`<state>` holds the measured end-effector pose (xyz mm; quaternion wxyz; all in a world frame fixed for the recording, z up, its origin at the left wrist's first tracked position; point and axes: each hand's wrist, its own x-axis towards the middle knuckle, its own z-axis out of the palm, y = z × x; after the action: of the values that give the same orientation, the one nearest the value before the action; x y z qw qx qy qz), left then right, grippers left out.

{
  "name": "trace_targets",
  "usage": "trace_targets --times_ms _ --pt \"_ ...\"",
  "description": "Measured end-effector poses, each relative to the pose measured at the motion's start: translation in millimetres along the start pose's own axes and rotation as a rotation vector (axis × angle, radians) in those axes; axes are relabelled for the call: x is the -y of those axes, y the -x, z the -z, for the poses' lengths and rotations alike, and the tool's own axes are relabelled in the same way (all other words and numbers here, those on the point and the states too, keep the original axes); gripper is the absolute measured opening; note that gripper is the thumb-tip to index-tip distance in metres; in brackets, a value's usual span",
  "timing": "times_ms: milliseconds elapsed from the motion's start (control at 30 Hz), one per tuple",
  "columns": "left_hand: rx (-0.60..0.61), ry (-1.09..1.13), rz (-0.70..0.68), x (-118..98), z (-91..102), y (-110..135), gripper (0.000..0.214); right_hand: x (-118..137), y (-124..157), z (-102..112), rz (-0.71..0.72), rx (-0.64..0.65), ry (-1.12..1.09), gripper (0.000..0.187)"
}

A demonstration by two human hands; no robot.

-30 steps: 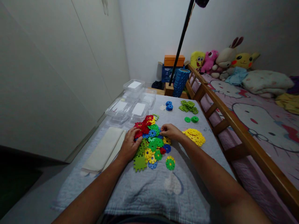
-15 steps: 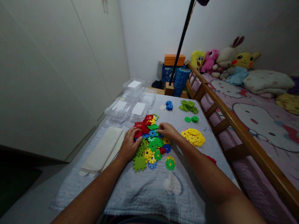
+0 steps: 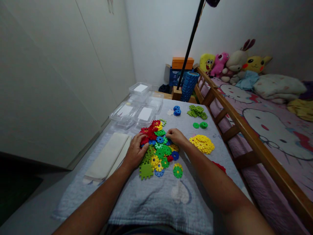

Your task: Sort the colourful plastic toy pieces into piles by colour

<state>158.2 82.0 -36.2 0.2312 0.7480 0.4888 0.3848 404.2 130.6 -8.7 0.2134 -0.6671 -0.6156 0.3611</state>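
A mixed heap of flat plastic interlocking pieces lies on the cloth, with green notched discs (image 3: 160, 152), red pieces (image 3: 149, 131) and olive-green square pieces (image 3: 146, 171) among it. My left hand (image 3: 137, 150) rests at the heap's left side, thumb apart and fingertips on the red pieces. At the right edge of the heap, my right hand (image 3: 175, 137) has its fingers curled and pressed together. What is between those fingers, if anything, is hidden. A green disc (image 3: 177, 172) overlaps a yellow one just in front of the heap.
Sorted piles stand on the right: yellow discs (image 3: 201, 144), green discs (image 3: 203, 125), olive-green pieces (image 3: 197, 111) and blue discs (image 3: 177, 111). Red pieces (image 3: 219, 166) show partly behind my right forearm. Clear lidded boxes (image 3: 123, 112) and a folded cloth (image 3: 107, 156) lie left. A wooden bed rail (image 3: 231, 120) borders the right.
My right hand has shifted slightly to the right, and a little more of the green and blue discs beside its fingertips shows. The left hand stays in place.
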Motion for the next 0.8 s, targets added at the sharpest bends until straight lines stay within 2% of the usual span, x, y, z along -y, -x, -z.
trace_targets --times_ms 300,600,733,800 --pt "-0.002 0.006 0.008 0.4 -0.1 0.6 0.038 -4.3 1.3 8.5 0.028 -0.013 -0.144 0.018" --pt "-0.003 -0.002 0.000 0.1 0.1 0.8 0.039 -6.1 -0.9 9.1 -0.037 0.008 -0.302 0.013" --pt "-0.001 0.006 0.003 -0.5 0.1 0.3 0.037 -4.8 2.6 10.5 -0.026 0.011 -0.300 0.004" --pt "0.001 0.013 0.004 -0.9 0.2 0.1 0.037 -4.1 3.5 11.2 -0.011 -0.007 -0.270 0.010"
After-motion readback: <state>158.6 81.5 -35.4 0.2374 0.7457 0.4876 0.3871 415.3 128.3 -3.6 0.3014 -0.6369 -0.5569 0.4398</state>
